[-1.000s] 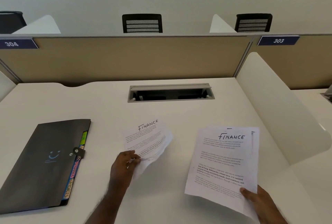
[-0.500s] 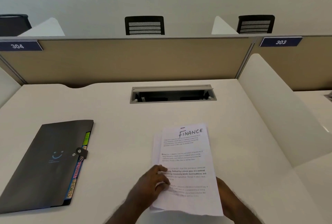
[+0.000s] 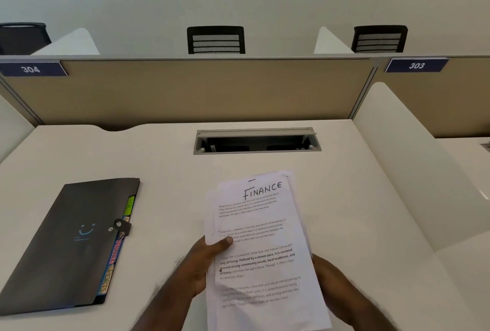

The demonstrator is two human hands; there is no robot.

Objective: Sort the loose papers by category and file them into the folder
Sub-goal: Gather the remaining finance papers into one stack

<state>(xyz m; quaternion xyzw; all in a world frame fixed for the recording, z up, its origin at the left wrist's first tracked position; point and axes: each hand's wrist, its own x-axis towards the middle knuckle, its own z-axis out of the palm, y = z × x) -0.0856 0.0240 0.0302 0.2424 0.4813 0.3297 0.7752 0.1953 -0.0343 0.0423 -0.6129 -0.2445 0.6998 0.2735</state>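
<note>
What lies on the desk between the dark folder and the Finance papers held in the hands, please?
Nothing: in the head view, only bare desk separates the folder from the Finance papers.

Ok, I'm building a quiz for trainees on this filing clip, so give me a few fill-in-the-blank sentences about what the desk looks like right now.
1. The handwritten heading on the top sheet of the white paper stack reads ____.
2. The dark grey snap-closure folder lies to the ____ of the papers.
3. The left hand and right hand hold the stack from ____ sides.
4. The blue number plate at upper right reads ____.

Missing words: FINANCE; left; opposite; 303
</note>
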